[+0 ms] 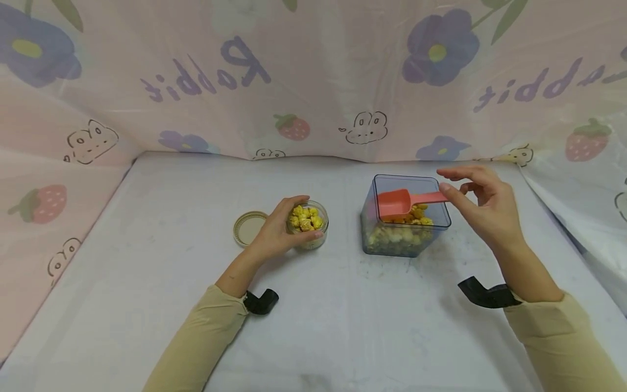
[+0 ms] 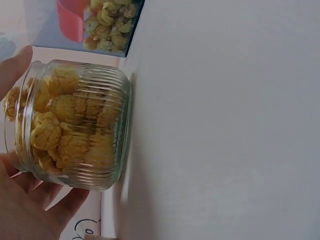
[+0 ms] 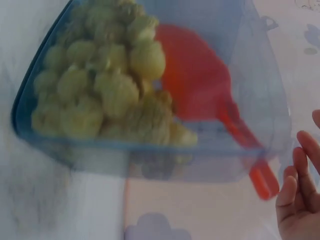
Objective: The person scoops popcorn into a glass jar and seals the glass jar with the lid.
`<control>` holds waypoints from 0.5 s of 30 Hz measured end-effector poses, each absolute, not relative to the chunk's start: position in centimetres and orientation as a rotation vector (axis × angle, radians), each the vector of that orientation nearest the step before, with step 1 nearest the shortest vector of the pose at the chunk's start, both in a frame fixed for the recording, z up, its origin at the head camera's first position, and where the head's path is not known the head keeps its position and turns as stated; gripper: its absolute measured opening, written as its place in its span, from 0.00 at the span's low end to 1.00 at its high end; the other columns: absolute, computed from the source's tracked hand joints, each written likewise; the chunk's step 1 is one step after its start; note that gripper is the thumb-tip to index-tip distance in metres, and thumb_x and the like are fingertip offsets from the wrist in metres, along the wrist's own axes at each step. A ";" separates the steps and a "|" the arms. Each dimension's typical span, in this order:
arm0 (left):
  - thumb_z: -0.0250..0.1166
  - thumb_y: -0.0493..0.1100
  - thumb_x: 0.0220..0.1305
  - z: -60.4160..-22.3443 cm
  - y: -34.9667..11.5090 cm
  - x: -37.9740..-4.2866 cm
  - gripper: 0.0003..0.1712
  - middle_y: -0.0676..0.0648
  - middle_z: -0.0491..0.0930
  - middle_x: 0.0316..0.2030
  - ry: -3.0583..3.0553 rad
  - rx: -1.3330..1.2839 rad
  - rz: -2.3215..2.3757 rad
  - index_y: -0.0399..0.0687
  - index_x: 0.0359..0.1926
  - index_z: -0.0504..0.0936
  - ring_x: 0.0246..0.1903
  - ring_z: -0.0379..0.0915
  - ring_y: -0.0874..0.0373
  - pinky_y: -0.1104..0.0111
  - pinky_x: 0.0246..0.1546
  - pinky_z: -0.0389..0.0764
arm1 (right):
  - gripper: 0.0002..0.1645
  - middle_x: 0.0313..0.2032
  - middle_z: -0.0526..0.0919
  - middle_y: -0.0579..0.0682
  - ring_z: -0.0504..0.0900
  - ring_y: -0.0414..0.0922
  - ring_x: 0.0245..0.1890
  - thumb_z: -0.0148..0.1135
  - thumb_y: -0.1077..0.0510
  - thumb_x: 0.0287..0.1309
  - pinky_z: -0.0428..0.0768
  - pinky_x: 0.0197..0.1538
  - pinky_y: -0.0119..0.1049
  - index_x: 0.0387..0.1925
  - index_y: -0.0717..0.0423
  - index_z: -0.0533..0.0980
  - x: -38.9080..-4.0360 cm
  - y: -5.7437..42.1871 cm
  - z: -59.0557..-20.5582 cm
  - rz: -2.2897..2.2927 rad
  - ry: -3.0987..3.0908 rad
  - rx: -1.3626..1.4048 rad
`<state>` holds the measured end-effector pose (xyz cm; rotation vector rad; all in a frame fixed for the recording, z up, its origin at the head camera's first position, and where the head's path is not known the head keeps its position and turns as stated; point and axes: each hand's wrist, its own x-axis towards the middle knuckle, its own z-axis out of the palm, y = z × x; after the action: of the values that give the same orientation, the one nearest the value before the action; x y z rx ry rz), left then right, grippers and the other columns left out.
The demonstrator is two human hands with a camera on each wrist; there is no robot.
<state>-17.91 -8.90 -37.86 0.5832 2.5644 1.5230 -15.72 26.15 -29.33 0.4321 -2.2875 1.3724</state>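
My left hand (image 1: pixel 281 228) holds a ribbed glass jar (image 2: pixel 92 125) of yellow popcorn (image 1: pixel 306 219), fingers and thumb around its sides near the rim. To the right stands a clear bluish square container (image 1: pixel 392 247), partly filled with popcorn (image 3: pixel 85 85). Inside it a red scoop (image 1: pixel 393 204) leans on the popcorn, its handle (image 3: pixel 264 180) sticking out past the right rim. Just off the handle's end is my right hand (image 1: pixel 485 198), its fingers loosely bent and nothing between them; the right wrist view shows a small gap between thumb and handle.
A round jar lid (image 1: pixel 249 227) lies on the white table (image 1: pixel 147 283), left of the jar and partly behind the left hand. A printed curtain (image 1: pixel 318 81) with flowers and rabbits hangs along the back and sides.
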 end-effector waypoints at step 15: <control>0.74 0.48 0.52 -38.0 -8.9 -17.8 0.46 0.46 0.64 0.65 2.557 0.577 1.536 0.50 0.69 0.61 0.67 0.59 0.51 0.53 0.69 0.58 | 0.16 0.43 0.80 0.41 0.75 0.41 0.42 0.60 0.72 0.56 0.74 0.36 0.23 0.47 0.68 0.79 -16.0 22.5 -29.2 1.507 -2.259 0.502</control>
<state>-17.79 -8.92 -37.98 0.5772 2.5570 1.5361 -15.95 22.54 -29.25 0.5015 -2.2588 1.5065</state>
